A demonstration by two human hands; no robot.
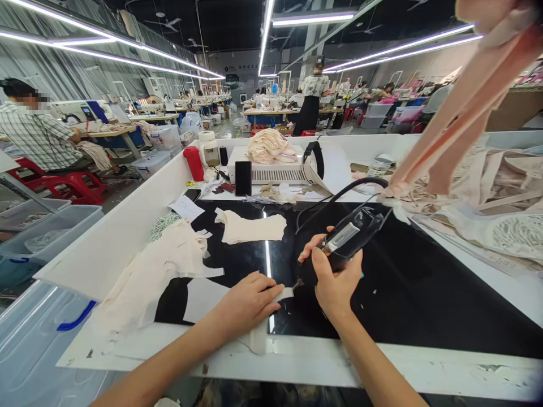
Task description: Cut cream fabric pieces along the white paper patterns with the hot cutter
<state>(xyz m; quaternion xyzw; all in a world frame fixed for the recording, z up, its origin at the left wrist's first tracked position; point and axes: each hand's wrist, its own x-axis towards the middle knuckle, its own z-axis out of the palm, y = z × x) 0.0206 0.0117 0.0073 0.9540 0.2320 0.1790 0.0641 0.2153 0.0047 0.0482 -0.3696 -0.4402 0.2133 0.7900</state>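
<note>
My right hand (337, 277) is wrapped round a black corded power tool (339, 240), tilted so its narrow metal tip points down and left. That tip is at the right end of a pale fabric strip near my left fingers. My left hand (254, 302) lies flat with fingers stretched, pressing on the pale fabric and a white pattern piece (206, 297). Left of it, a pile of cream fabric pieces (159, 260) spreads over the black glossy board (407, 282). Farther back on the board rests a small stack of cut cream fabric (252, 226).
A phone (243, 178) leans on a white box (237, 169) topped with fabric. A red bottle (194, 164) and jar (208, 148) stand back left. Pale strips (462, 113) hang at upper right, above fabric heaps (500, 220). Other people work beyond the table's white walls.
</note>
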